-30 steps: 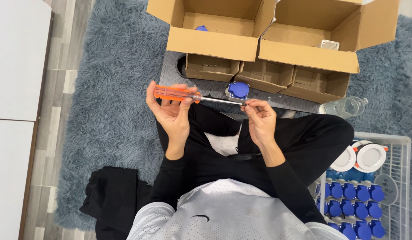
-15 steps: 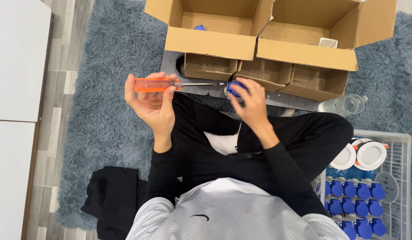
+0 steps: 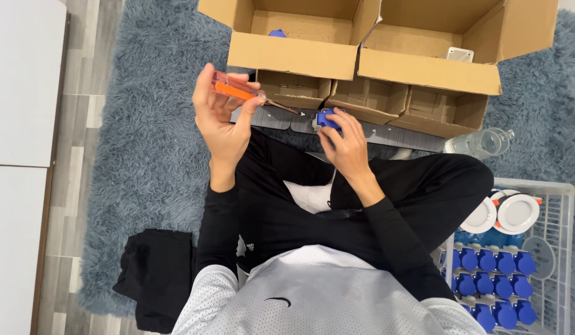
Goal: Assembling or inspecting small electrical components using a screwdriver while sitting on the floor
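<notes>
Head view: left hand (image 3: 222, 121) around orange screwdriver (image 3: 238, 90)

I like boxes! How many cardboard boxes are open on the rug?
2. One cardboard box sits top middle, above the left hand; the other cardboard box stands beside it, top right. None seem hidden.

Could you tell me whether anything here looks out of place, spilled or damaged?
Nothing looks spilled or broken. The one untidy thing is a clear plastic bottle lying on its side on the grey rug by the cardboard boxes. The left hand holds an orange screwdriver; the right hand holds a small blue part.
</notes>
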